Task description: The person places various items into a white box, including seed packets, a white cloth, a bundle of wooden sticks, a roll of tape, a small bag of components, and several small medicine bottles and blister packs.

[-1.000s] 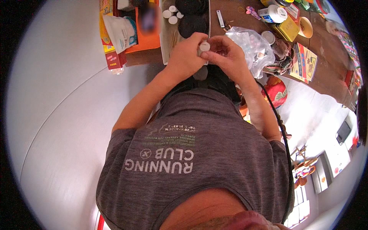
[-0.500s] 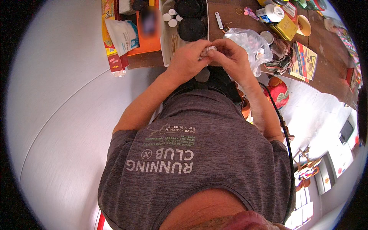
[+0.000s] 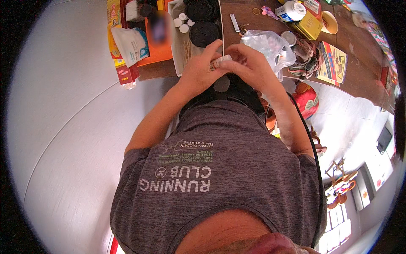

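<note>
Small white bottle [image 3: 220, 62]: being pinched between left hand [image 3: 198, 70] and right hand [image 3: 249, 63], fingers closing around it, just above the white tray [image 3: 177, 51]. Risk: bottle slipping into the tray, grip being fingertip-only.

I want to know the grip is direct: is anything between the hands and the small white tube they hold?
Nothing visible. The left hand and right hand both close straight on the small white tube, fingers touching it, above the white tray.
</note>
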### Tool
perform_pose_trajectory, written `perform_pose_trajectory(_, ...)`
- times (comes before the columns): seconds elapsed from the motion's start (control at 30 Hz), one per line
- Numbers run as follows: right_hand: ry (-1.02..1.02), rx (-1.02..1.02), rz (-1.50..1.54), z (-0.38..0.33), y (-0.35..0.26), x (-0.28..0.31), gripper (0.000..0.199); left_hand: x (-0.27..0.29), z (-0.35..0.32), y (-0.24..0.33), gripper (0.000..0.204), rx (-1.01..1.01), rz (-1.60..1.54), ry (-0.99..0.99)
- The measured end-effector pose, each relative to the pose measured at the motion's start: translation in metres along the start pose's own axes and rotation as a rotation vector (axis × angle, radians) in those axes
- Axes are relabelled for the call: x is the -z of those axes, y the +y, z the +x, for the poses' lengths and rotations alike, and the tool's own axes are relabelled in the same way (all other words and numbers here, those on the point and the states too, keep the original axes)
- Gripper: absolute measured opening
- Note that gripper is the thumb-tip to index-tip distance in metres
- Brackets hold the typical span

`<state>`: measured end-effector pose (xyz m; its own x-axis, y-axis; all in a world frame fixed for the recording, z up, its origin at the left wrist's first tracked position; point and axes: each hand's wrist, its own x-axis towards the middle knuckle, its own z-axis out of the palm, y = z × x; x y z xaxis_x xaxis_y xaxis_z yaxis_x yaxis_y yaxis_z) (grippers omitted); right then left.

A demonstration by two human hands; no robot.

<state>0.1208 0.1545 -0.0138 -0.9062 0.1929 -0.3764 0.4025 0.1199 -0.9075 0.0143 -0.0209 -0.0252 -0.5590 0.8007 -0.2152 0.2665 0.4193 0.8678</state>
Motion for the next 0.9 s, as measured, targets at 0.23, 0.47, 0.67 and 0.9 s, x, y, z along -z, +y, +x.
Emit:
perform_pose_trajectory(0.23, -0.014, 0.286, -0.038, 0.003, 0.005, 0.002, 0.032, -0.003, -0.004, -0.006, 0.067, -0.02, 0.122, 0.012)
perform_pose_trajectory(0.47, -0.036, 0.192, -0.042, 0.003, 0.001, 0.002, 0.026, -0.004, -0.004, -0.004, 0.062, -0.042, 0.102, 0.061)
perform_pose_trajectory(0.67, -0.017, 0.154, 0.499, -0.001, 0.007, 0.008, 0.029, -0.002, -0.004, 0.002, 0.044, 0.011, -0.229, 0.087)
perform_pose_trajectory(0.9, -0.043, 0.072, 0.91, 0.003, 0.009, 0.007, 0.033, 0.006, -0.004, 0.022, 0.03, -0.091, -0.274, 0.187)
